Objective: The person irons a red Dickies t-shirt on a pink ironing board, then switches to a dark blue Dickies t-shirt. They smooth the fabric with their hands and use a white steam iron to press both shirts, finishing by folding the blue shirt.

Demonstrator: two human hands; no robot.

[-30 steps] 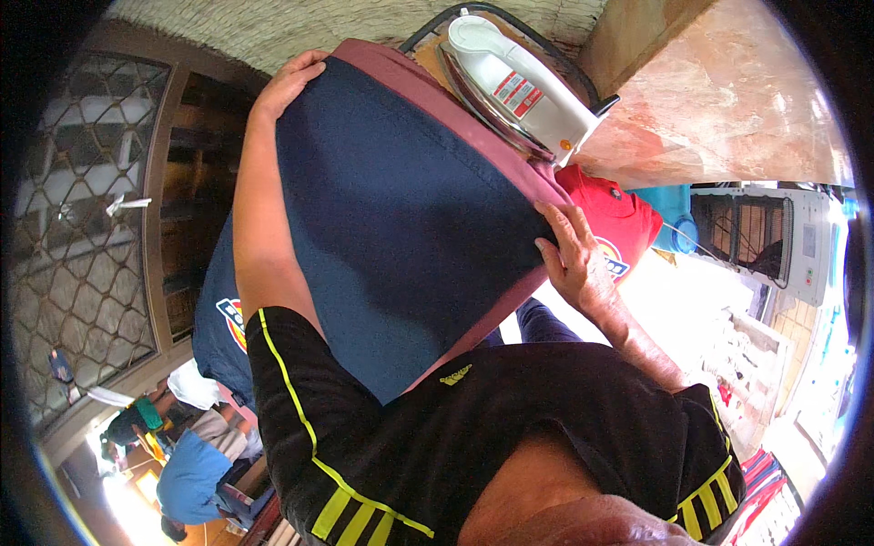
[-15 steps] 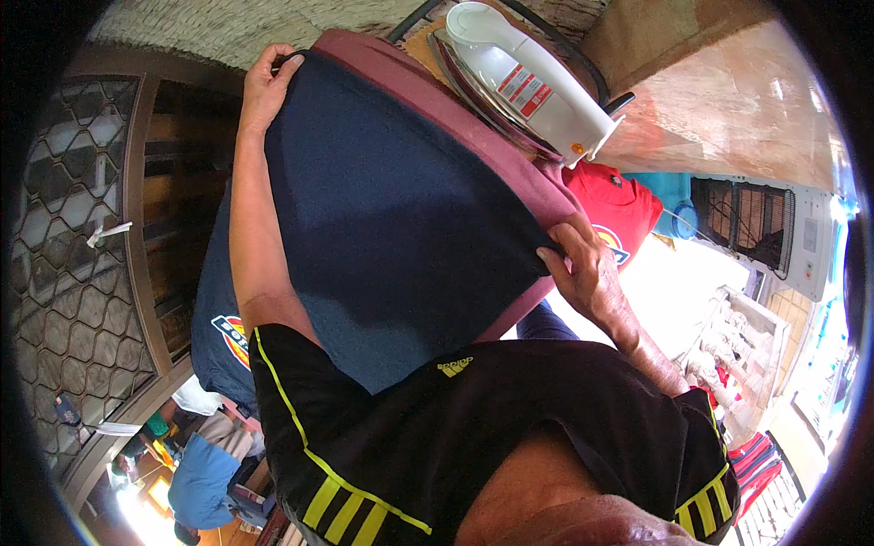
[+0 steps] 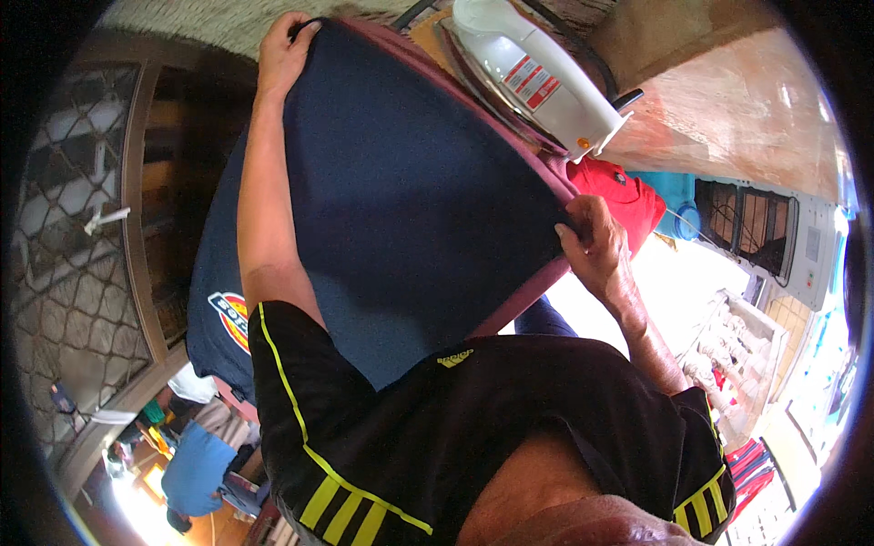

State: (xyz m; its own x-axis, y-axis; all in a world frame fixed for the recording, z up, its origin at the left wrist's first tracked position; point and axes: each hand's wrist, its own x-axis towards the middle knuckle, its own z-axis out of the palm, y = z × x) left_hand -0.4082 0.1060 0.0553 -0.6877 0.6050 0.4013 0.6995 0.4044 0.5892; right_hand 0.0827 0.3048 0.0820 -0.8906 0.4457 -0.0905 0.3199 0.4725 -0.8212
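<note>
A dark navy shirt (image 3: 401,182) lies stretched over a pink-covered ironing board (image 3: 523,314). At the shirt's far left corner, my left hand (image 3: 284,56) pinches the hem between thumb and fingers. My right hand (image 3: 596,238) grips the opposite corner near the board's right edge. Part of the shirt, bearing a round printed logo, hangs down on the left side. Beyond the far right edge of the cloth rests a white iron (image 3: 533,77), touched by neither hand.
A red shirt (image 3: 619,196) lies past the iron, beside a blue container (image 3: 669,200). A metal lattice door (image 3: 82,246) stands at left. At lower left another person in a blue shirt (image 3: 196,469) bends over. A rough wall (image 3: 719,100) rises at far right.
Both hands have moved away from me, carrying the shirt's far edge farther over the pink cover. Less of the pink shows beside the iron now.
</note>
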